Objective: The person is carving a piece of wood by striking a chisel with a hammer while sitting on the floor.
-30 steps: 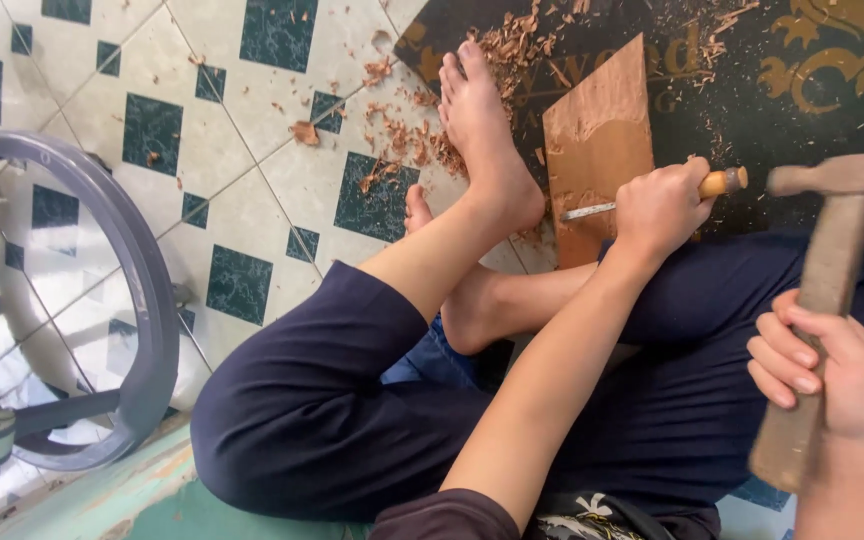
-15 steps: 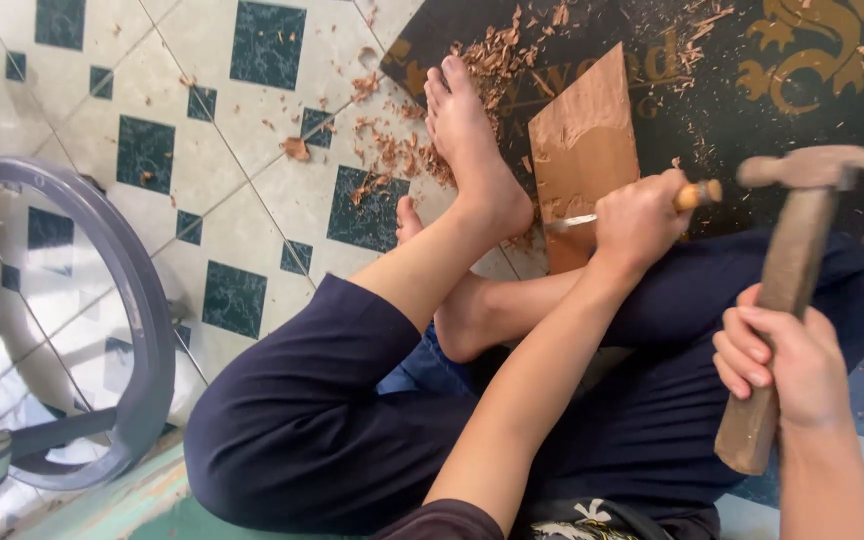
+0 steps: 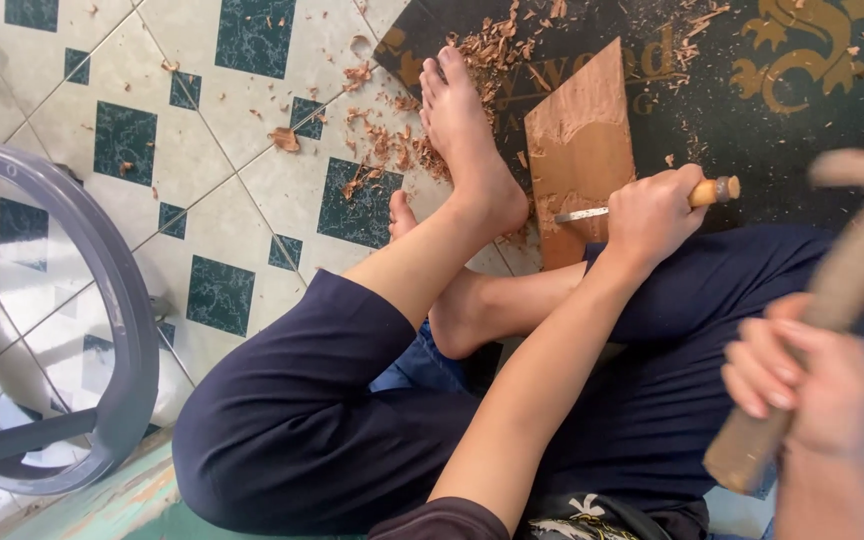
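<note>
I sit on the floor with a reddish wooden board [image 3: 577, 150] lying on a dark patterned mat [image 3: 802, 90], braced beside my bare foot [image 3: 467, 150]. My left hand [image 3: 652, 215] grips a chisel [image 3: 717, 190] by its orange handle, and the metal blade rests on the board's lower part. My right hand [image 3: 802, 375] is closed around the handle of a wooden mallet [image 3: 852, 270]. The mallet is raised to the right of the chisel's butt and is blurred by motion.
Wood shavings [image 3: 382, 150] litter the white and green tiled floor [image 3: 202, 130] and the mat around my foot. A large grey ring on a stand [image 3: 117, 300] stands at the left. My legs in dark trousers [image 3: 302, 430] fill the lower middle.
The mallet in my right hand has become motion-blurred and its head has shifted slightly. My left hand keeps the chisel on the board in about the same place.
</note>
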